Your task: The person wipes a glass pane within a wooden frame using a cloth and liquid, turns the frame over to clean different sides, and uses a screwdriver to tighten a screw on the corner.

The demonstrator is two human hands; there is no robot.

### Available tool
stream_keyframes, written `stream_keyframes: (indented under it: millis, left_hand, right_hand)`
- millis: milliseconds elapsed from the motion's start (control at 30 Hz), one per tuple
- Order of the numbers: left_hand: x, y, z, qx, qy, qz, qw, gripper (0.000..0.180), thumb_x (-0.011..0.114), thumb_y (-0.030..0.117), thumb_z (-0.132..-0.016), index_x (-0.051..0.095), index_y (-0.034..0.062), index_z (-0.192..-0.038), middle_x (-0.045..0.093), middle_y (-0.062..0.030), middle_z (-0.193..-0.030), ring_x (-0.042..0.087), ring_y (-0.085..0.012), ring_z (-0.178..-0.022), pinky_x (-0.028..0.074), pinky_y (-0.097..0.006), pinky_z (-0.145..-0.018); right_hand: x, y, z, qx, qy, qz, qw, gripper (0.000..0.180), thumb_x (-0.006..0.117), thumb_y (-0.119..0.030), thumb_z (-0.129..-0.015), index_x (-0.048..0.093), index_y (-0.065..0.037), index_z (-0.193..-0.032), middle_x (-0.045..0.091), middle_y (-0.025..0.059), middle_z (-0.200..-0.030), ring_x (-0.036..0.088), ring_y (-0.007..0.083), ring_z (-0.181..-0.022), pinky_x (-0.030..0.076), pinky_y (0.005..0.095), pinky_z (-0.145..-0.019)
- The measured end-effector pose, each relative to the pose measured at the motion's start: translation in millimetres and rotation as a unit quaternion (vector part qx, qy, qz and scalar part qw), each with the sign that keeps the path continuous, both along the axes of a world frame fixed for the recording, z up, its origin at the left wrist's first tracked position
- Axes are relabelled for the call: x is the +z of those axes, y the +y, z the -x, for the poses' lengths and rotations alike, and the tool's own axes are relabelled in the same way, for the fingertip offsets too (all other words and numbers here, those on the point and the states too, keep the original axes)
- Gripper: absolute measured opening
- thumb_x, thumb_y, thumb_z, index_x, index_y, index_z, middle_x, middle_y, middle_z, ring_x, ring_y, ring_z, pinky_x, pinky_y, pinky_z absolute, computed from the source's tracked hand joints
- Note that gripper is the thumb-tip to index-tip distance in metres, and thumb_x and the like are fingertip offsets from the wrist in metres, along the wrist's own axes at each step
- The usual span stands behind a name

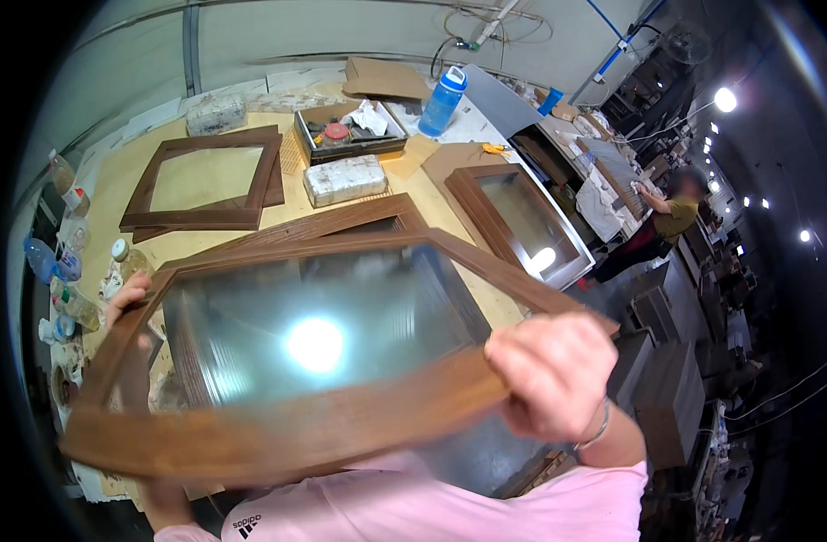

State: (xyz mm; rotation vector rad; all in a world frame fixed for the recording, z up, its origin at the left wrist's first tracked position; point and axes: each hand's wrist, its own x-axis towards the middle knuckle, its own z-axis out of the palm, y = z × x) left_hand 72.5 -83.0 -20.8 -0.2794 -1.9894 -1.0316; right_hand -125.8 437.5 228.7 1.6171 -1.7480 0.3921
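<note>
Hands gripping glazed wooden frame (278, 434) at centre: right hand (549, 375) clenched on lower right edge, left hand (129, 303) curled round left edge, above workbench (115, 194).

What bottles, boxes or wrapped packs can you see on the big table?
Water bottle: far edge, blue, white cap.
Wrapped block: table middle, whitish, rectangular.
Second wrapped block: far left, greyish.
Tray box: beside the bottle, dark, open.
Small bottles: left edge, clear and blue.

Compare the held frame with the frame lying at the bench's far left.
The held frame has glass in it; the far frame is empty, showing bench through it. The held frame is lifted in the left hand and right hand; the far frame lies flat. Both are brown wood.
</note>
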Motion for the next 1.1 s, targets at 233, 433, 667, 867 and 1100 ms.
stream_keyframes:
  millis: [233, 433, 667, 867, 1100]
  left_hand:
    - [121.1, 52.4, 45.5, 0.025, -0.027, -0.328, 0.944, 0.022, 0.069, 0.023, -0.095, 0.064, 0.0036, -0.103, 0.064, -0.0046, -0.096, 0.059, -0.0153, -0.098, 0.042, -0.032, -0.097]
    - [150.3, 63.5, 42.6, 0.068, -0.117, -0.334, 0.933, 0.027, 0.070, 0.029, -0.095, 0.059, 0.0056, -0.090, 0.059, -0.0013, -0.080, 0.056, -0.0103, -0.077, 0.044, -0.027, -0.076]
    - [138.6, 77.9, 53.9, 0.129, -0.182, -0.355, 0.908, 0.035, 0.073, 0.037, -0.092, 0.055, 0.0068, -0.091, 0.057, -0.0005, -0.073, 0.056, -0.0099, -0.065, 0.046, -0.025, -0.062]
    - [135.0, 66.6, 61.3, 0.101, -0.261, -0.316, 0.906, 0.037, 0.068, 0.041, -0.095, 0.056, 0.0066, -0.092, 0.057, -0.0003, -0.075, 0.056, -0.0092, -0.062, 0.046, -0.025, -0.059]
    - [113.2, 76.2, 58.9, 0.135, -0.242, -0.280, 0.919, 0.030, 0.056, 0.036, -0.103, 0.060, 0.0061, -0.100, 0.057, 0.0049, -0.083, 0.055, -0.0048, -0.074, 0.045, -0.021, -0.065]
  right_hand:
    - [99.4, -67.6, 64.9, -0.092, -0.021, 0.030, 0.995, 0.034, 0.081, -0.022, -0.071, 0.066, 0.000, -0.092, 0.064, 0.0115, -0.075, 0.061, 0.0251, -0.063, 0.046, 0.0331, -0.060]
    - [112.3, -88.8, 107.0, -0.131, -0.189, -0.054, 0.972, 0.048, 0.076, -0.044, -0.075, 0.073, -0.001, -0.098, 0.070, 0.0182, -0.090, 0.068, 0.0335, -0.086, 0.052, 0.0407, -0.077]
    - [85.9, -97.5, 148.8, -0.189, -0.345, -0.145, 0.908, 0.066, 0.080, -0.046, -0.074, 0.068, 0.003, -0.117, 0.067, 0.0195, -0.109, 0.064, 0.0320, -0.105, 0.049, 0.0366, -0.093]
    - [70.9, -117.1, 178.9, -0.167, -0.412, -0.177, 0.878, 0.056, 0.080, -0.044, -0.076, 0.071, 0.005, -0.103, 0.066, 0.0148, -0.083, 0.063, 0.0246, -0.084, 0.048, 0.0362, -0.082]
    - [34.6, -134.1, 221.0, -0.125, -0.466, -0.166, 0.860, 0.034, 0.075, -0.030, -0.086, 0.067, 0.002, -0.079, 0.056, 0.0004, -0.066, 0.047, 0.0086, -0.063, 0.036, 0.0283, -0.061]
